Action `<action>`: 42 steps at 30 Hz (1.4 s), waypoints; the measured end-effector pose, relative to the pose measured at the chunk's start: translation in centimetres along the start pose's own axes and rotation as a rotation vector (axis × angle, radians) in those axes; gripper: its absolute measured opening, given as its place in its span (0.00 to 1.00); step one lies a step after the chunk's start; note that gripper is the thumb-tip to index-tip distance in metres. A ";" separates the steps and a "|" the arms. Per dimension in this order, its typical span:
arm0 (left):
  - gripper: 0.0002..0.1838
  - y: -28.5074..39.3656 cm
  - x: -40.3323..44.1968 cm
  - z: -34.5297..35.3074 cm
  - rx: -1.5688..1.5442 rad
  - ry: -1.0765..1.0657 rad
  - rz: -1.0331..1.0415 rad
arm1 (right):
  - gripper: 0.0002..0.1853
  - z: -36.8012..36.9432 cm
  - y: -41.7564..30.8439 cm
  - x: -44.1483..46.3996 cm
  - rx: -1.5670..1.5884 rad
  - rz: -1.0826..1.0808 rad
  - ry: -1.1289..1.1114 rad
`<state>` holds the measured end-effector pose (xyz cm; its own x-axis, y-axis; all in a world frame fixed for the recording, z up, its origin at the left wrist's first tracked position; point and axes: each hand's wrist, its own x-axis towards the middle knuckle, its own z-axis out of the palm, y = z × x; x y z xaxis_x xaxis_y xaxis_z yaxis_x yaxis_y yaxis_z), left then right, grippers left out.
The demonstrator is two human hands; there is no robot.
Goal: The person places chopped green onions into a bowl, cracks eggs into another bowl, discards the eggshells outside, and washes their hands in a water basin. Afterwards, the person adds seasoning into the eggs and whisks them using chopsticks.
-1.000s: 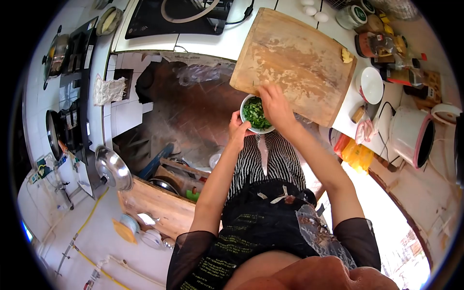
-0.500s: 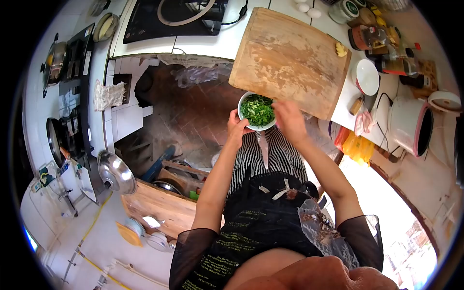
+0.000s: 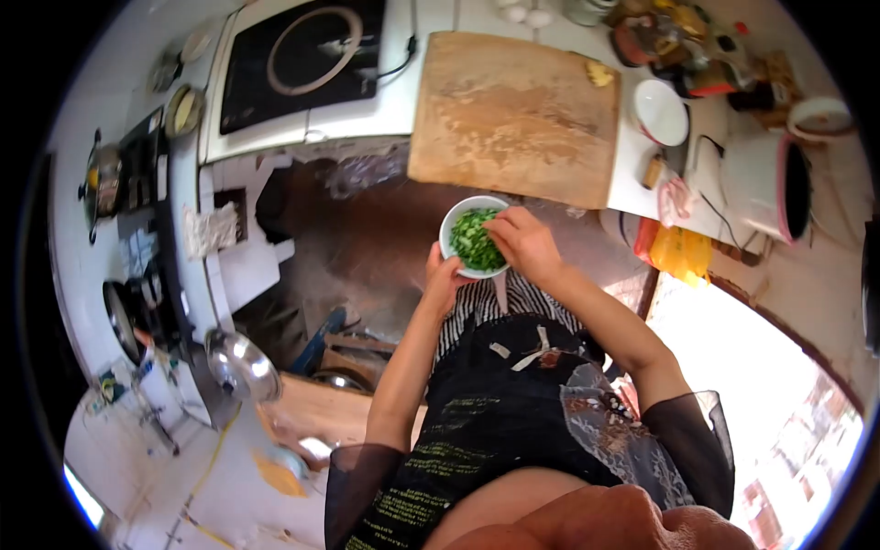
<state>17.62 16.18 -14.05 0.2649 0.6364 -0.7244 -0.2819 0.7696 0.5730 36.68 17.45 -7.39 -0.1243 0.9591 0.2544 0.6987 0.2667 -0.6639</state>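
Observation:
My left hand (image 3: 441,280) grips a white bowl (image 3: 445,231) at its near left side, with the thumb by the rim. Chopped greens (image 3: 474,243) fill much of the bowl. From the right, my right hand (image 3: 529,244) reaches over the rim, its fingers bunched together in a pinch at the greens. Its fingertips are partly hidden, so the amount between them is unclear. The bowl is held in the air in front of my apron, close to the near edge of a wooden cutting board (image 3: 513,119).
A piece of ginger (image 3: 599,73) lies on the board's far right corner. Right of it are a second white bowl (image 3: 660,114) and a wooden handle (image 3: 653,171). An induction cooktop (image 3: 307,60) sits at the back left. Several eggs (image 3: 537,18) and jars stand behind.
The view has shifted, showing more of the cooktop. My right hand, blurred at the bowl's right rim before, now has its fingers inside over the greens. The left hand keeps its hold.

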 end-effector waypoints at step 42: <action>0.23 -3.3 10.9 33.0 0.192 -0.021 -0.019 | 0.21 -19.6 31.1 -8.3 0.022 1.027 0.161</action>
<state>51.90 22.35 -11.16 0.2881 0.6212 -0.7287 -0.0960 0.7759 0.6235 73.27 15.90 -16.37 0.6202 0.7015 -0.3512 0.4015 -0.6684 -0.6261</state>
